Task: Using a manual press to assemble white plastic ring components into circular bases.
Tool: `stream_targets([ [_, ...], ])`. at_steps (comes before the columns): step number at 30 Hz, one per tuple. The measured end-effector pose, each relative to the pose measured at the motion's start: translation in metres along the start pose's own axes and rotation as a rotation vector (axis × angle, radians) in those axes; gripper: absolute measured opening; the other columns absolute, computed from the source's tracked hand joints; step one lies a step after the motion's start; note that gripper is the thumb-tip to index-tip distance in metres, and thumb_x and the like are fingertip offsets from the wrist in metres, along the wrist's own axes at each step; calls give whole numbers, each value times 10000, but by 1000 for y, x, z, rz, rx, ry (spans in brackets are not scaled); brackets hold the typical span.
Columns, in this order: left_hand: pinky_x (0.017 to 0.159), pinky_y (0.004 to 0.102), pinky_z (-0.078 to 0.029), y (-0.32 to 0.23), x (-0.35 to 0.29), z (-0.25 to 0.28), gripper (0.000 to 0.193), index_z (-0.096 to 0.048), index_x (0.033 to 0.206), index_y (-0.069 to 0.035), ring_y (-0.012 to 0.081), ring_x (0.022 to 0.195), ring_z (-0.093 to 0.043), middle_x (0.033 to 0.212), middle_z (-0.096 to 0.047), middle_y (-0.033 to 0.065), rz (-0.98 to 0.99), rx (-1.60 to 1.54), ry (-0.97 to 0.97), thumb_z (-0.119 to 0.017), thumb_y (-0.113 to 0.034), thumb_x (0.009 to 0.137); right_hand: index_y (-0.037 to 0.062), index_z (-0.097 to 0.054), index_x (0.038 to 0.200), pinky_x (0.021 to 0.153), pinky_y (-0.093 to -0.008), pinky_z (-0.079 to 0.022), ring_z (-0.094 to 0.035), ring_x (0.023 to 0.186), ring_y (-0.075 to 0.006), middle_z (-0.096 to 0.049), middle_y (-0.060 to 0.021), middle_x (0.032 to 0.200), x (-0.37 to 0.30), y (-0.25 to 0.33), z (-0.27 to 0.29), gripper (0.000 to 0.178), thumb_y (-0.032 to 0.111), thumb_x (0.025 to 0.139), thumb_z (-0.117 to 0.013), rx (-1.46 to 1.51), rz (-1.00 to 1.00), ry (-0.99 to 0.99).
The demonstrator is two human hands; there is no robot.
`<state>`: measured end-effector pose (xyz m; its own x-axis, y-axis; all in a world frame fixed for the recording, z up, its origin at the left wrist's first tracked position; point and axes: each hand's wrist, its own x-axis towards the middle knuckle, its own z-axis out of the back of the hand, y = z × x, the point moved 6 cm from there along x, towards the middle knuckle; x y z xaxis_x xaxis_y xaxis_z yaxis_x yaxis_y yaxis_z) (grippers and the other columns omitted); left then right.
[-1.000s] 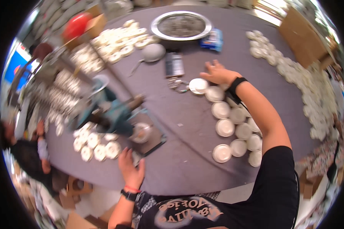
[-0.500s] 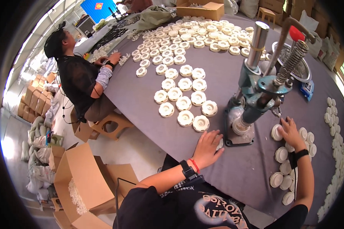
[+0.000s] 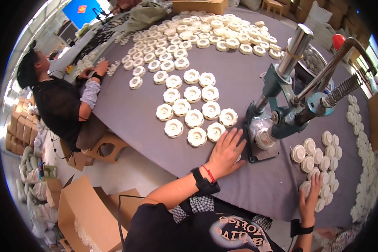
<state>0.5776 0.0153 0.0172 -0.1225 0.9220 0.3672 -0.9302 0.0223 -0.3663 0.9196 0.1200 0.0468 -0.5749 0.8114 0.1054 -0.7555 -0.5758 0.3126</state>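
My left hand (image 3: 226, 154) lies on the grey tablecloth beside the hand press, fingers stretched out. A bit of a white part (image 3: 238, 159) peeks out from beneath it; most is hidden. My right hand (image 3: 309, 200), fingers extended, rests against the near left side of a group of white round caps (image 3: 318, 156), touching the nearest ones. Between my hands stands the green hand press (image 3: 281, 90), its lever raised. A white round piece (image 3: 264, 138) sits at the bottom of its ram, above the base plate. White scalloped wheels (image 3: 194, 118) lie in loose rows left of the press.
Many more white rings (image 3: 189, 35) cover the far side of the table. A row of white parts (image 3: 359, 138) lines the right edge, and a metal bowl (image 3: 313, 59) stands behind the press. At the left, a person (image 3: 54, 101) handles small white pieces. An open carton (image 3: 86, 206) stands on the floor.
My right hand has moved toward me along the caps, and those now sit closer together. My left hand remains flat beside the press. The whole view has shifted slightly.
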Motion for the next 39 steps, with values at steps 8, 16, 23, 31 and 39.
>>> stream_targets([
  [8,1117,629,-122,64,32,-14,582,-581,1286,-105,342,1392,-308,1439,-416,189,133,214,51,-634,-451,820,-8,-483,1290,1132,-555,-213,-299,1381,-439,-422,-225,1415,-30,84,-56,466,71,841,-580,72,222,22],
  [16,1116,600,-165,131,33,21,562,-586,1277,-125,347,1394,-308,1434,-423,206,153,317,23,-620,-475,839,-13,-516,1244,1126,-555,-230,-316,1367,-445,-439,-219,1399,-18,95,-69,433,60,824,-590,196,198,18],
  [23,1142,570,-164,82,25,22,779,-350,1466,-137,408,1422,-218,1514,-271,223,43,40,-12,-642,-508,846,-1,-468,1312,1132,-569,-194,-291,1377,-460,-402,-229,1438,-24,56,-50,486,61,839,-559,-51,119,-145],
  [31,1134,439,-262,-19,43,-30,848,-353,1433,-41,390,1372,-313,1472,-331,224,15,-604,-119,-787,-310,756,-11,-284,1469,1151,-517,-162,-192,1425,-435,-278,-244,1516,-80,-60,-36,698,197,886,-607,-390,-216,-329],
  [39,937,426,-430,-28,83,-65,579,-528,1209,-46,357,1079,-527,1144,-546,168,40,-542,-227,-784,-242,727,-8,-286,1465,1145,-500,-189,-172,1425,-442,-145,-265,1551,-87,-59,-55,616,153,933,-550,-199,-305,-310],
])
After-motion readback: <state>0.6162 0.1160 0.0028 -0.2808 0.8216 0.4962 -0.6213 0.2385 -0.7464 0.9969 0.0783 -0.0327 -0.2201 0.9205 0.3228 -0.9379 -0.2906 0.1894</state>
